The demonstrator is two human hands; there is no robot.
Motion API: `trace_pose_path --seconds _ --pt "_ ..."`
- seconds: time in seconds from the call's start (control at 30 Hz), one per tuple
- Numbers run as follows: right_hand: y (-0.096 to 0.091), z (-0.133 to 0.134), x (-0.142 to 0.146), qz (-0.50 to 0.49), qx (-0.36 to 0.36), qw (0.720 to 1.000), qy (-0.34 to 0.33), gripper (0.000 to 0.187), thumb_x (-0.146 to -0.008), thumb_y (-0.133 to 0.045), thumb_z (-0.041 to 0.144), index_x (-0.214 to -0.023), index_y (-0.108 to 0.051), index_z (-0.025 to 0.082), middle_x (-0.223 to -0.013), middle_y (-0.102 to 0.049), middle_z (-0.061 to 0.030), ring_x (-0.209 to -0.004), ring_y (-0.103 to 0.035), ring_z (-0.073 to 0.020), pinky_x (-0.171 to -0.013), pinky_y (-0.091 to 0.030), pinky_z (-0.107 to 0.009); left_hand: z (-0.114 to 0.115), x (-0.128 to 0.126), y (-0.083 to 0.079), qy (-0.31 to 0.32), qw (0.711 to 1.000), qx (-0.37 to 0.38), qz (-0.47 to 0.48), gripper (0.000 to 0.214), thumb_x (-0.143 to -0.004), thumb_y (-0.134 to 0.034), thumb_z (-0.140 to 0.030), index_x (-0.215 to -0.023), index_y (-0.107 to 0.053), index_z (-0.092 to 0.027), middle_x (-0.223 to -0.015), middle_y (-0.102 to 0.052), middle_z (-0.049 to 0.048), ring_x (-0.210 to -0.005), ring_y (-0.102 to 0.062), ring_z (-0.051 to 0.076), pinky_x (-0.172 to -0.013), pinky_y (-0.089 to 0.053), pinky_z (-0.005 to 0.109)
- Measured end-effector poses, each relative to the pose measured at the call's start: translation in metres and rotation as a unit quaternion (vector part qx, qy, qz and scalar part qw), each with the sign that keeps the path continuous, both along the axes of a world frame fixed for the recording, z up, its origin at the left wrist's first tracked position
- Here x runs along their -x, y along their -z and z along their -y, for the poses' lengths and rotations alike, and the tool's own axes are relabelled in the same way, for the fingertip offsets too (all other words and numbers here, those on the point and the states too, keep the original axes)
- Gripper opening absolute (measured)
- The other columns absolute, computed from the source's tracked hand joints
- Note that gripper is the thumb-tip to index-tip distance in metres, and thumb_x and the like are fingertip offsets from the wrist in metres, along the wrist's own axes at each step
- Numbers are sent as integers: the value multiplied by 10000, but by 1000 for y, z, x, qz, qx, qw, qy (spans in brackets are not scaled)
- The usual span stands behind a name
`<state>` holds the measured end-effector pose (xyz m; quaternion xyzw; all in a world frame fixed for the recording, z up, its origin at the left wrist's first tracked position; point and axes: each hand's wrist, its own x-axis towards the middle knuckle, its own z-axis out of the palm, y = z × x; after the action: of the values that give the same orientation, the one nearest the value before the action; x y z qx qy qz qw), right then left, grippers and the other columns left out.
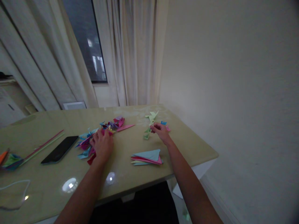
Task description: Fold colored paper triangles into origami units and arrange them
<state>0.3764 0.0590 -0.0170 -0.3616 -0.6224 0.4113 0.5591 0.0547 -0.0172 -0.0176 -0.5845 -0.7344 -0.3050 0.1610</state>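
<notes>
My left hand [102, 143] lies on a heap of folded coloured paper pieces [112, 125] in pink, blue and purple, its fingers curled into the heap. My right hand [160, 130] is further right on the table, fingers pinched together by a pale green folded paper shape [151, 117] and a smaller green piece [146, 134]. Small blue and pink pieces [165, 123] lie just beyond that hand. What the pinch holds is hidden. Between my forearms sits a stack of folded paper triangles [147, 156], light blue on top.
A black phone [60, 149] lies left of the heap. Thin pink and green sticks [44, 145] run beside it. More coloured paper [10, 159] sits at the far left, and a white cable [14, 195] is near the front edge. The glossy table [187, 146] ends close to the wall on the right.
</notes>
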Motion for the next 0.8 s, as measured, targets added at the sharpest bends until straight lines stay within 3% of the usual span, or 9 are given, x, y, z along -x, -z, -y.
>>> trace_pose_path --seconds 0.07,0.2,0.37,0.5,0.67,0.8 --pt "-1 -4 -15 0 1 999 37 456 -739 -814 633 -772 -686 196 -682 -674 -9 -629 -629 -170 -617 -499 -294 -1 18 2 -47 998 44 -24 427 -980 -429 -288 -1328 -637 -153 -1409 -589 246 -1285 -505 453 -1001 -387 645" --pt "5 -7 -36 88 -10 990 106 391 -795 -753 574 -827 -687 190 -695 -690 -14 -617 -625 -171 -614 -486 -293 -5 30 5 -40 994 94 -25 367 -1002 -405 -296 -1162 -716 -185 -1264 -669 196 -1192 -571 387 -1001 -368 589" --pt "14 -4 -37 248 -41 960 126 168 -856 -704 349 -793 -679 194 -691 -687 -3 -642 -618 -159 -645 -457 -270 -4 25 1 -8 999 48 -5 316 -997 -469 -319 -1035 -771 -234 -1239 -690 135 -1197 -557 356 -1016 -353 545" --pt "16 -3 -33 320 -45 936 142 105 -810 -755 247 -746 -696 188 -714 -695 -17 -648 -594 -157 -650 -428 -268 -7 17 -4 2 998 -10 67 301 -997 -498 -380 -1097 -730 -216 -1266 -688 140 -1218 -549 363 -975 -380 511" --pt "11 -1 -21 293 -85 941 147 124 -880 -722 293 -812 -742 191 -817 -720 -43 -706 -589 -165 -685 -438 -277 -11 -1 1 97 989 -67 92 315 -1040 -417 -374 -1120 -646 -173 -1047 -751 131 -1013 -663 300 -947 -404 443" --pt "6 12 6 211 -101 972 33 256 -926 -714 436 -917 -771 186 -785 -700 -26 -669 -573 -151 -648 -442 -265 -4 -29 6 228 968 -87 58 292 -1047 -443 -398 -1071 -652 -195 -1007 -769 109 -973 -692 275 -934 -416 409"
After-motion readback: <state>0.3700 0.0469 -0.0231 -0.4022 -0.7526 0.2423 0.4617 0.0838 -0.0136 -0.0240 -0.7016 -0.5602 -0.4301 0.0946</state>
